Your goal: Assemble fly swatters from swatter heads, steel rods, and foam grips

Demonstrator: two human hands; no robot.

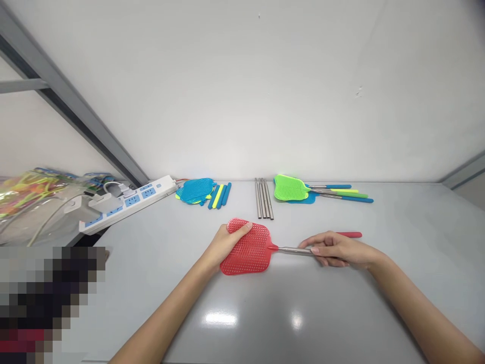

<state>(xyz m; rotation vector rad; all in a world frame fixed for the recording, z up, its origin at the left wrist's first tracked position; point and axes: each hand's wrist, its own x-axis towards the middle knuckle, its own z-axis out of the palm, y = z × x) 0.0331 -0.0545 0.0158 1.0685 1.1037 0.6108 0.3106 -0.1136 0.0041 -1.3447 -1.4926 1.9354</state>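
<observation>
- Two bare hands are at work over a smooth grey table (280, 298); both are occupied.
- Left hand (226, 246): gripping the outer edge of a red, perforated plastic swatter head (250, 253), thumb across the mesh.
- Right hand (333, 250): pinching a slim silver metal rod (291, 249) between thumb and fingers; the rod meets the head's narrow neck, between the hands.
- Red, tube-shaped handle grip (352, 234): lies just behind the right hand, out of line with the rod; contact with the hand cannot be confirmed.
- Risk, judged: sideways force from the right hand could bend or loosen the neck joint; seating depth is not visible.
- Risk, judged: hard thumb pressure could crease the thin mesh.
- Risk, judged: a backward knuckle movement could roll the grip away.
</observation>
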